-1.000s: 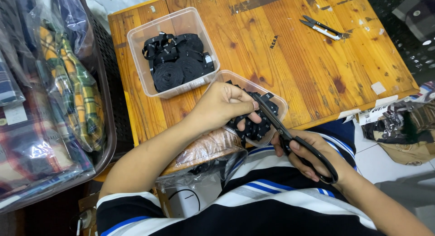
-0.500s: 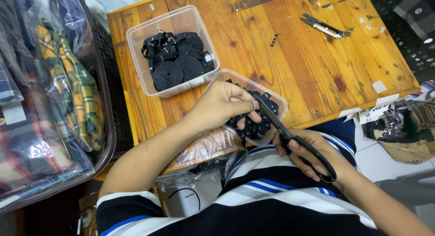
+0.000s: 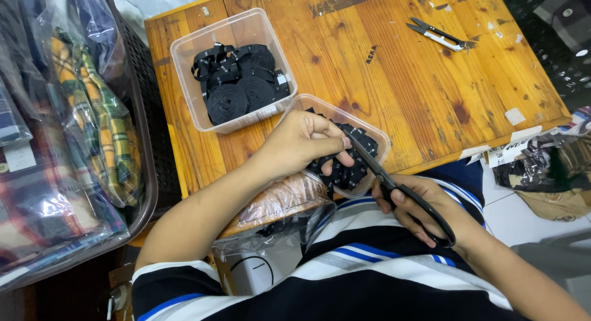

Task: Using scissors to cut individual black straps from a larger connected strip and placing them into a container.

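Observation:
My left hand (image 3: 303,143) pinches a black strap piece over a small clear plastic tub (image 3: 377,136) that holds several cut black strap pieces (image 3: 345,173). Its fingers are closed around the strap at the scissor blades. My right hand (image 3: 425,207) grips the handles of black scissors (image 3: 400,191), whose blades point up and left towards my left fingers. Both hands sit at the near edge of the wooden table (image 3: 406,81).
A larger clear tub (image 3: 184,56) with rolls of black strap (image 3: 237,84) stands behind. Small snips (image 3: 436,35) lie at the far right of the table. A dark basket (image 3: 144,191) with bagged plaid fabric (image 3: 98,117) stands on the left. Plastic-wrapped items (image 3: 280,201) lie under my left forearm.
Nothing has visibly moved; both hands hold the same pose over the small tub.

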